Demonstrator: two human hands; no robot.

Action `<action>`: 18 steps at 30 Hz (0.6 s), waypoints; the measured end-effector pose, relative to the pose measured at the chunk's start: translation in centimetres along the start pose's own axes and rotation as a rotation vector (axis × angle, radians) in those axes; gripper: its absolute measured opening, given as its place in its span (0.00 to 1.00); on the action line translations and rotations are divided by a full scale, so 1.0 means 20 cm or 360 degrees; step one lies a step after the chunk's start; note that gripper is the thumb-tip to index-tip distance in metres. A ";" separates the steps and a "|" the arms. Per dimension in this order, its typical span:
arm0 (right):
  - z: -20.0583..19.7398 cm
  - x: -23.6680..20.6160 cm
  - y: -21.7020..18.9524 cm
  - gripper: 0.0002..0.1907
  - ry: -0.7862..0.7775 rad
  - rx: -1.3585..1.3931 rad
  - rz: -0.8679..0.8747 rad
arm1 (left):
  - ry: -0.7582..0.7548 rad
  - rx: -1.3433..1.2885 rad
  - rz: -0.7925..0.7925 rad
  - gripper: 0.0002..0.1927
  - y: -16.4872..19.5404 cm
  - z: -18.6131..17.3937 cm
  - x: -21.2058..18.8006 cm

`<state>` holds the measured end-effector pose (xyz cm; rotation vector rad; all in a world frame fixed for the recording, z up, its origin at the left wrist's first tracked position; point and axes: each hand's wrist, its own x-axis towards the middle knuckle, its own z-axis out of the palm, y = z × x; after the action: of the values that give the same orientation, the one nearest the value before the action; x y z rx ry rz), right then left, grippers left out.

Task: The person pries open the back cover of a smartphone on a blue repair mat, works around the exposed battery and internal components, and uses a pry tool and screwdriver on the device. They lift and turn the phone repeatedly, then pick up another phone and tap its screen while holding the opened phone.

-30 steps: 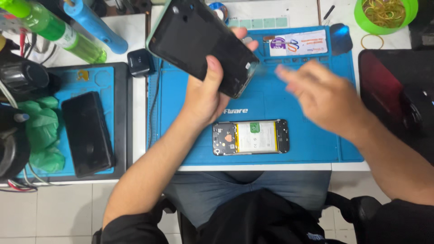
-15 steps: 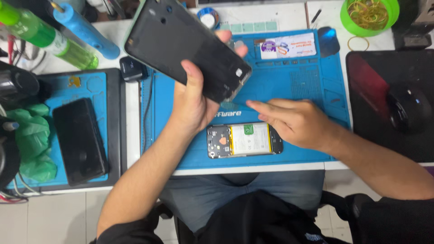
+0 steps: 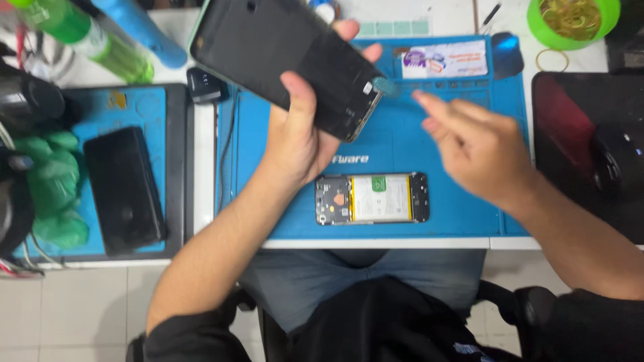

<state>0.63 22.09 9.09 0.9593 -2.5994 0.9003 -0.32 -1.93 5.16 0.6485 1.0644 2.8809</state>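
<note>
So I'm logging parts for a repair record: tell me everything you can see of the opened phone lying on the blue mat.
The opened phone lies flat and lengthwise near the front edge of the blue mat, back cover off. A pale battery with a small green label fills its middle; dark circuit sections sit at both ends, with an orange patch at the left one. Neither hand touches it; the left hand is just above it in the picture.

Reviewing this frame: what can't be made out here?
- Right hand, head view: motion-blurred; whether it pinches anything is unclear.
- Black back cover in the left hand: top edge cut off by the frame.
- Opened phone on the blue mat: parts too small to identify.
</note>
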 end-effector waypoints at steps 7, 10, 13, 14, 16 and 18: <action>-0.02 -0.01 0.00 0.21 -0.0123 -0.0049 -0.0123 | -0.0090 0.0011 0.0013 0.40 -0.01 -0.02 -0.01; -0.01 -0.03 0.02 0.19 -0.0195 0.0025 -0.0193 | -0.0150 0.0194 0.0077 0.41 -0.02 -0.01 0.00; -0.01 -0.06 0.05 0.18 -0.0183 -0.0086 -0.0080 | -0.0109 0.0202 0.0054 0.42 -0.03 -0.01 -0.01; -0.01 -0.06 0.06 0.18 -0.0249 -0.0043 -0.0138 | -0.0115 0.0168 0.0040 0.42 -0.03 -0.01 0.00; 0.00 -0.08 0.10 0.17 -0.0229 -0.0006 -0.0163 | -0.0114 0.0092 0.0012 0.42 -0.03 -0.02 0.00; 0.00 -0.10 0.13 0.15 -0.0096 -0.0045 -0.0073 | -0.0095 0.0070 0.0002 0.42 -0.03 -0.02 0.00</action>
<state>0.44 24.66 6.99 1.0501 -2.6209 0.8336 -0.49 -1.61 4.47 0.7328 1.1228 2.8273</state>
